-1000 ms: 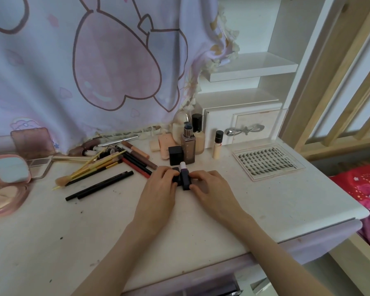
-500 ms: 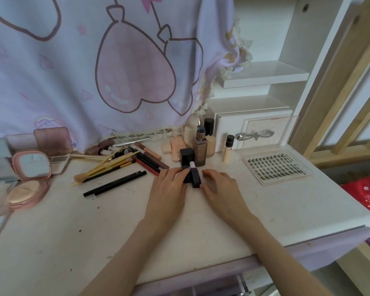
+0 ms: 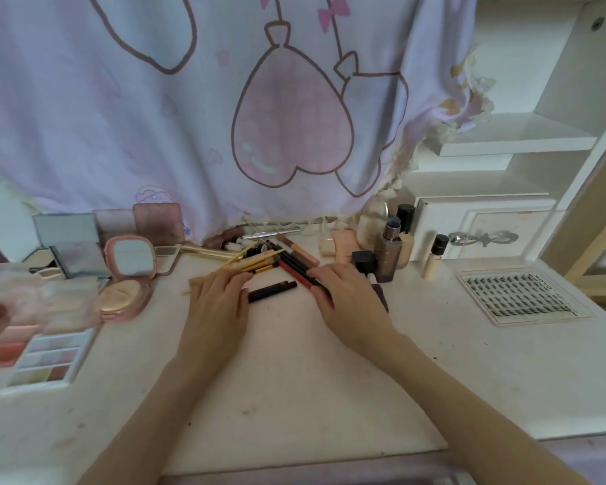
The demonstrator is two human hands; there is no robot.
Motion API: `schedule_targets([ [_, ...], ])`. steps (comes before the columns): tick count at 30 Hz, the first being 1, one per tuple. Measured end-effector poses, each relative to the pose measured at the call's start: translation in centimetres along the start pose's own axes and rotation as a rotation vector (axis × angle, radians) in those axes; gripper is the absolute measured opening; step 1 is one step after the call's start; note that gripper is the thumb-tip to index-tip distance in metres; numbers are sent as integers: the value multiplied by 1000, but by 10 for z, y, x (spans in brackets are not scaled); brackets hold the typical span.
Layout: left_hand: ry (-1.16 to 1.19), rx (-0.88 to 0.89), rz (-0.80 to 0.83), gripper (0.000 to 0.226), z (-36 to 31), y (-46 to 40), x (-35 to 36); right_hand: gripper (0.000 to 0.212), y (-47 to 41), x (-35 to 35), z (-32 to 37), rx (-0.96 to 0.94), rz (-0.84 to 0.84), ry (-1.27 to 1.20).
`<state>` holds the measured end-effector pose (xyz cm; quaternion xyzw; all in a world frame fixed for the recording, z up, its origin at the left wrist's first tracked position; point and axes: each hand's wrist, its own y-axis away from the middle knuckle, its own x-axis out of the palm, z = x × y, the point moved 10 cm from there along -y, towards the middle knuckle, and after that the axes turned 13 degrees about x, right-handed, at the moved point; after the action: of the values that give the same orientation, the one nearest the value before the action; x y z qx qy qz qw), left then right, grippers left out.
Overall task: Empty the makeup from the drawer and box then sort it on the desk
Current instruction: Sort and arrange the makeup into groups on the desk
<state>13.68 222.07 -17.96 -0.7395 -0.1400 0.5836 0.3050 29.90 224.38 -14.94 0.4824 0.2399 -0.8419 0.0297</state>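
Lying crosswise between left hand (image 3: 217, 302) and right hand (image 3: 347, 295): black pencils (image 3: 272, 291), nearer left; fingers flat, relaxed, pinching nothing.

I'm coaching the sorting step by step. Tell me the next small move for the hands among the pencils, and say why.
Probably draw both hands together to gather the loose sticks into one bundle. The left hand lies over the yellow brushes, the right hand over the red and dark pencils, and a black pencil lies apart between them. All still fan out at different angles on the desk.
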Motion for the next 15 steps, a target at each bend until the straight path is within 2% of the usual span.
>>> schedule_targets([
  [3, 20, -122, -42, 32, 36, 0, -7, 33, -32, 28, 20, -44, 99, 84],
  [6, 17, -169, -87, 35, 48, -1, -9, 33, -64, 50, 30, -38, 128, 153],
  [10, 0, -131, -112, 44, 48, 1, -9, 34, -97, 74, 45, -82, 164, 309],
  [15, -20, -130, -116, 40, 48, 5, -9, 28, -116, 104, 59, -121, 326, 402],
])
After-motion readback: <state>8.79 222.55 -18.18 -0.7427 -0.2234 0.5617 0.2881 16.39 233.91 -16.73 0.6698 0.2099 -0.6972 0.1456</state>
